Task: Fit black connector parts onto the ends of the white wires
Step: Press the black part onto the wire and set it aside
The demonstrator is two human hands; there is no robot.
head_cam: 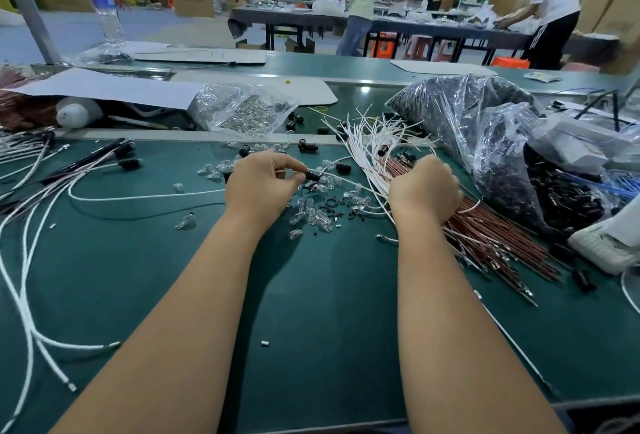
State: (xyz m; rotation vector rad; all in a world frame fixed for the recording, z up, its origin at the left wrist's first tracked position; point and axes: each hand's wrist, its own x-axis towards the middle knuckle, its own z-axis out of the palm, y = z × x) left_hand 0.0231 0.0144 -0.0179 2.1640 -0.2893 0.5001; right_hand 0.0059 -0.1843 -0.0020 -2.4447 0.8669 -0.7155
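Note:
My left hand [261, 180] pinches a small black connector [312, 176] between thumb and fingers, with a white wire [343, 180] running from it to the right. My right hand [424, 187] is curled over the bundle of loose white wires [374, 142] and brown wires [491, 236]; what its fingers hold is hidden. Finished white wires with black connectors [130, 163] lie fanned out at the left. Loose black connectors [308, 146] lie on the green table [329, 295].
Small clear glass bulbs [311, 215] are scattered between my hands. A clear bag of bulbs [242, 111] sits at the back, a big bag of black parts [485, 128] at the right. People work at a far table.

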